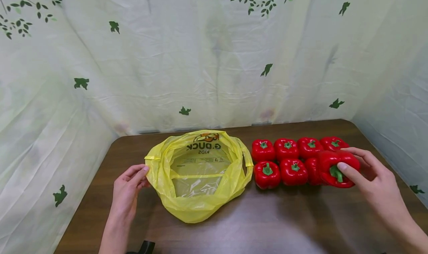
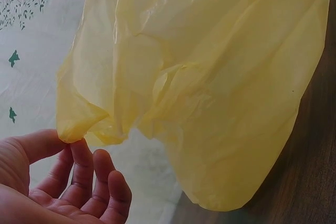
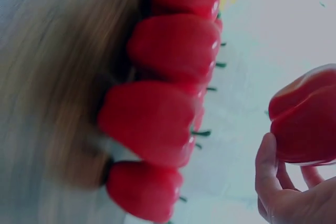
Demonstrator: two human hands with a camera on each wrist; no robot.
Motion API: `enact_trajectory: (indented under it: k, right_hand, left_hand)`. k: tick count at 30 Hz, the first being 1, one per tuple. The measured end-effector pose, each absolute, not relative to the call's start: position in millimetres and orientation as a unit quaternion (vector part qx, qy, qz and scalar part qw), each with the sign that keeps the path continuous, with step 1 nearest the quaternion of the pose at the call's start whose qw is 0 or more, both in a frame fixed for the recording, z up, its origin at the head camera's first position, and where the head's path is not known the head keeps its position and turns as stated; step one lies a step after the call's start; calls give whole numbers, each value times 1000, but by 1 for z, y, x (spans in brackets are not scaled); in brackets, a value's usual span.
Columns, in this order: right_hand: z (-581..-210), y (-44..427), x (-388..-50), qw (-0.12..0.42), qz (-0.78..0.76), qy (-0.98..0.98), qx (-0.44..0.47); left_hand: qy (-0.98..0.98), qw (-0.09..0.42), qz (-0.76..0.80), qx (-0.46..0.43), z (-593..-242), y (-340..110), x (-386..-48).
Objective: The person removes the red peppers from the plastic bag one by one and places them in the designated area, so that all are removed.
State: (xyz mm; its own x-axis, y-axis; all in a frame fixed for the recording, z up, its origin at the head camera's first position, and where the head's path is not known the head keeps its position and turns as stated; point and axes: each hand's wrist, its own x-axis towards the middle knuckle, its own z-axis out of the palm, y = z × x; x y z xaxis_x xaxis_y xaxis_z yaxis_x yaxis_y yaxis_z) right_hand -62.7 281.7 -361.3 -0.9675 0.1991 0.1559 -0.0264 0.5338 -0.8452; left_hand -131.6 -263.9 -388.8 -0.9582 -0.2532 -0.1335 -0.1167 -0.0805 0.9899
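Note:
A yellow plastic bag (image 1: 197,209) lies on the table with its mouth spread wide, showing a duck print and lettering inside. At the bag's left edge, my left hand (image 1: 128,185) pinches the rim between thumb and forefinger; in the left wrist view the other fingers of the left hand (image 2: 79,182) are loosely bent below the yellow film. My right hand (image 1: 378,172) grips a red bell pepper (image 1: 329,159) with a green stem, thumb near the stem. In the right wrist view this bell pepper (image 3: 307,121) is held up, apart from the row of others.
Several more red bell peppers (image 1: 293,171) stand in two rows right of the bag, stems up. The brown wooden table (image 1: 234,235) ends against a pale curtain (image 1: 187,61) with leaf prints. A small black object (image 1: 146,247) shows at the near edge.

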Motion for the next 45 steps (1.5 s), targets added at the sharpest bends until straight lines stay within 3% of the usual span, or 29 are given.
enact_trajectory:
  k: [14, 45]
  right_hand:
    - [-380, 334, -68, 105, 463, -871, -126]
    - [-439, 371, -97, 23, 456, -876, -156]
  left_hand:
    - [-671, 49, -727, 137, -390, -265, -130]
    - [-667, 54, -730, 135, -389, -264, -130]
